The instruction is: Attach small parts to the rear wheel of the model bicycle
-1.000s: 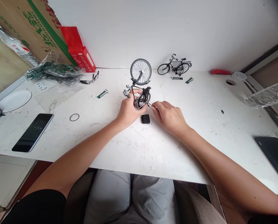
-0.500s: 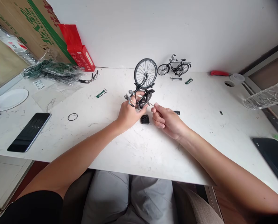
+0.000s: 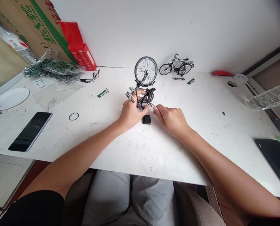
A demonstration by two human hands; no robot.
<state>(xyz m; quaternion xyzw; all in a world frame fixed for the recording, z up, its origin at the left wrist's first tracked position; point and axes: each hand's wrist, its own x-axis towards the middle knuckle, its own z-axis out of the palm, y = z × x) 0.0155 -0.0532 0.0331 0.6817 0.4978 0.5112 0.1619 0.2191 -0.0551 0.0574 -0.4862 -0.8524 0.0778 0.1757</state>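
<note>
My left hand [image 3: 130,111] is wrapped round the frame of a black model bicycle [image 3: 142,84], held tilted above the table. The bicycle's large spoked wheel [image 3: 146,71] points away from me, and its silver handlebar [image 3: 130,93] sticks out to the left. My right hand [image 3: 172,119] is closed, pinching a thin metal tool [image 3: 152,105] whose tip meets the bicycle's lower right side, near the crank. Most of this tool is hidden in my fingers. Just below the bicycle, a small black square part [image 3: 146,119] lies on the table.
Behind stands a finished-looking small bicycle [image 3: 177,66]. Green-and-black parts [image 3: 103,93] and a thin black ring [image 3: 74,116] lie left of my hands. A phone [image 3: 29,131], a white plate [image 3: 14,98], bagged parts [image 3: 52,69] and a red box [image 3: 82,56] are further left; another phone [image 3: 275,160] is right.
My right hand has rolled over, so its back now faces up and less of the thin metal tool shows. The left hand keeps its hold on the bicycle.
</note>
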